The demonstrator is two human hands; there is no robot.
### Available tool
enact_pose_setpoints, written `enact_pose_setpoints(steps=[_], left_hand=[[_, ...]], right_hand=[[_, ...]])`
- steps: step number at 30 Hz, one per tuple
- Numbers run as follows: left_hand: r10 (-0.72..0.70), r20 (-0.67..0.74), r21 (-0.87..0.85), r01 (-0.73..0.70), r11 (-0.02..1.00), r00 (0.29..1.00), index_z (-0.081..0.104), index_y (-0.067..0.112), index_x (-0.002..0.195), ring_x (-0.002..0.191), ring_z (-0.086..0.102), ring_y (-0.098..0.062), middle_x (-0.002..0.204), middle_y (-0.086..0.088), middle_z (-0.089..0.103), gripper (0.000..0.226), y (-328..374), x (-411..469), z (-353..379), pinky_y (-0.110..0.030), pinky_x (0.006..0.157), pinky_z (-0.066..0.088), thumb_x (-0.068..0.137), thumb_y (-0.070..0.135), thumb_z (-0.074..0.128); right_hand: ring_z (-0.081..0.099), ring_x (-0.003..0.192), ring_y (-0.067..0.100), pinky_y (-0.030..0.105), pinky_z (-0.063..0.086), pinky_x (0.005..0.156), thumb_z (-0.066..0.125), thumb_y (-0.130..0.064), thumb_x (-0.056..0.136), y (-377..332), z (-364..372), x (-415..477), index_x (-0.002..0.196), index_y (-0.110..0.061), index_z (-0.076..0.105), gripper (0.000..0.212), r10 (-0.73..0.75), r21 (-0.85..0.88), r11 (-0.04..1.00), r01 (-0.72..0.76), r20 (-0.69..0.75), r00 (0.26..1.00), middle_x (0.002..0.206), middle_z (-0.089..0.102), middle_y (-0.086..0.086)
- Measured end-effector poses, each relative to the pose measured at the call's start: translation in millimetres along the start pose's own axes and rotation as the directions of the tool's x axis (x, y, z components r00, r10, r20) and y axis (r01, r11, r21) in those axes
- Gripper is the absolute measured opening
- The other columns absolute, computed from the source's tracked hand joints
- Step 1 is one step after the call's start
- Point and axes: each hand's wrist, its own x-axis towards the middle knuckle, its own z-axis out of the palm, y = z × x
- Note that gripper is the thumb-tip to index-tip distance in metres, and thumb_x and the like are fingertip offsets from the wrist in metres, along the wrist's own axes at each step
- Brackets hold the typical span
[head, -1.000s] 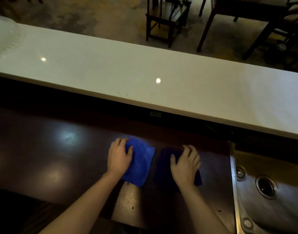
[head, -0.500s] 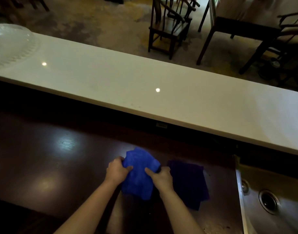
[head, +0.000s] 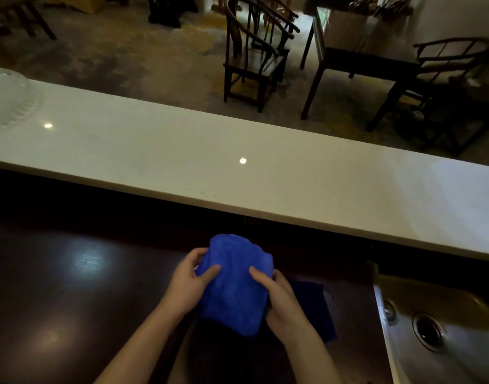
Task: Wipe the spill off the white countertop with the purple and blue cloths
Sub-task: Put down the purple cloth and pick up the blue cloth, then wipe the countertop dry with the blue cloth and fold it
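I hold the bright blue cloth (head: 235, 284) bunched up between both hands, lifted off the dark wooden counter (head: 71, 300). My left hand (head: 189, 281) grips its left side and my right hand (head: 279, 297) grips its right side. The dark purple cloth (head: 315, 309) lies flat on the dark counter just right of my right hand, partly hidden by it. The long white countertop (head: 237, 173) runs across the view beyond and above the dark counter. A few faint specks mark its near edge; no clear spill shows in this dim light.
A steel sink (head: 442, 333) with a round drain sits at the lower right. A clear ribbed glass dish (head: 8, 98) rests on the white countertop's far left end. Dark wooden chairs (head: 254, 59) and a table (head: 359, 59) stand on the floor beyond.
My right hand left the purple cloth and joined my left hand on the blue cloth. Both hands gathered it up and raised it off the dark counter. My view tilted upward.
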Motion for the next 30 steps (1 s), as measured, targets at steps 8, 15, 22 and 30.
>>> enact_pose_setpoints(steps=[8,15,22,30], left_hand=[[0.255,0.109,-0.139,-0.239,0.961,0.961,0.065,0.033,0.112,0.107,0.069,-0.012,0.115,0.003,0.072,0.041,95,1,8,-0.028,0.087,0.055,0.073,0.034,0.079],[0.402,0.017,0.093,-0.402,0.911,0.916,0.064,0.028,0.113,0.087,0.068,-0.014,0.098,0.001,0.07,0.028,146,30,19,-0.024,0.08,0.054,0.086,0.022,0.072],[0.574,-0.026,0.759,-0.358,0.544,0.818,0.063,0.014,0.121,0.11,0.059,-0.03,0.119,-0.009,0.065,0.04,130,58,0,-0.043,0.095,0.045,0.087,0.033,0.068],[0.593,-0.022,0.853,-0.295,0.431,0.805,0.07,0.016,0.11,0.113,0.056,-0.033,0.121,-0.011,0.063,0.042,121,60,0,-0.048,0.093,0.046,0.085,0.046,0.054]], right_hand=[[0.06,0.126,0.039,0.049,0.045,0.108,0.068,-0.015,0.092,-66,2,-28,0.132,0.006,0.059,0.046,-0.093,0.142,0.989,0.047,0.34,0.936,0.134,0.063,0.026],[0.068,0.115,0.032,0.035,0.06,0.083,0.075,-0.021,0.085,-151,-8,-41,0.126,0.001,0.065,0.048,-0.332,0.146,0.941,0.306,0.215,0.919,0.124,0.071,0.019],[0.076,0.09,0.023,0.033,0.061,0.067,0.076,-0.024,0.087,-227,-48,-34,0.102,-0.018,0.073,0.017,-0.613,-0.178,0.79,0.587,-0.183,0.769,0.099,0.08,0.001],[0.054,0.105,0.024,0.037,0.045,0.089,0.069,-0.02,0.089,-233,-79,6,0.105,-0.013,0.062,0.019,-0.904,-0.903,0.215,0.372,-0.039,0.427,0.114,0.055,0.006]])
